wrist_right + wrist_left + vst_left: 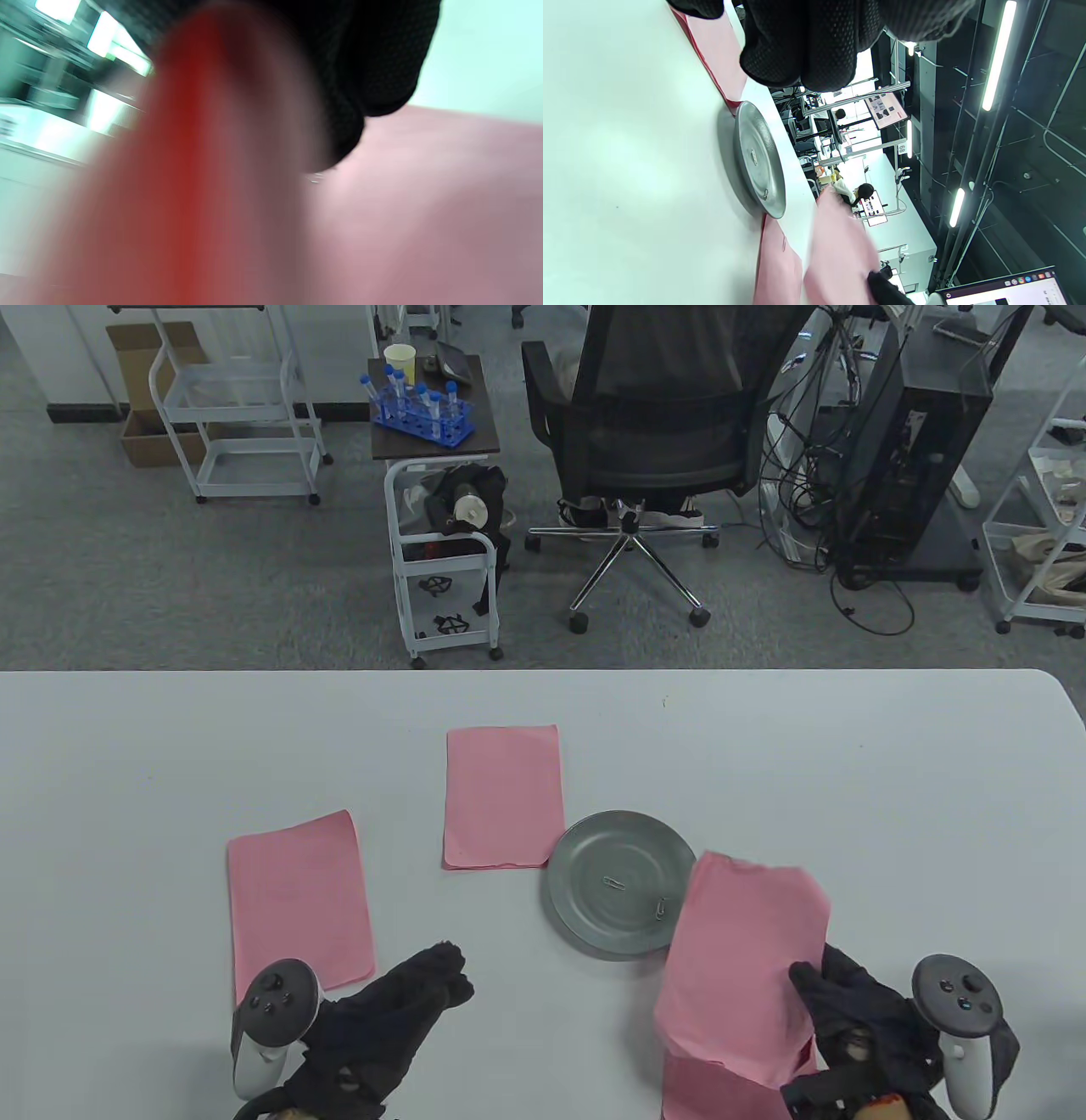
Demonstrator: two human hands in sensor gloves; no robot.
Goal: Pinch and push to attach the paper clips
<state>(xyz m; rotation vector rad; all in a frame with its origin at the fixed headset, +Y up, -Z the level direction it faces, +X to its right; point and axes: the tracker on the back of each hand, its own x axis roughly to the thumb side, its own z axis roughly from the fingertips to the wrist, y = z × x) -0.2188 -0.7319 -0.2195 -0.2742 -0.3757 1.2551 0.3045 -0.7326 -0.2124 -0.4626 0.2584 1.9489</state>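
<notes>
White bench point(848, 780) carries a plate point(585, 933) with two clips point(614, 883); right hand point(857, 1010) grips a limp, lifted pink sheet point(747, 959), best clipped at its edge; left hand point(382, 1018) rests loosely curled, seemingly empty.

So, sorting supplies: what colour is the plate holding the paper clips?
Silver-grey metal plate, clearest in the table view.

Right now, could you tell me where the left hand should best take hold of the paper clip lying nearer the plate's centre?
Pinch the paper clip across its long wire sides, coming from above: it lies flat on the shallow metal plate, so a sideways approach by the left hand would meet the raised rim.
</notes>
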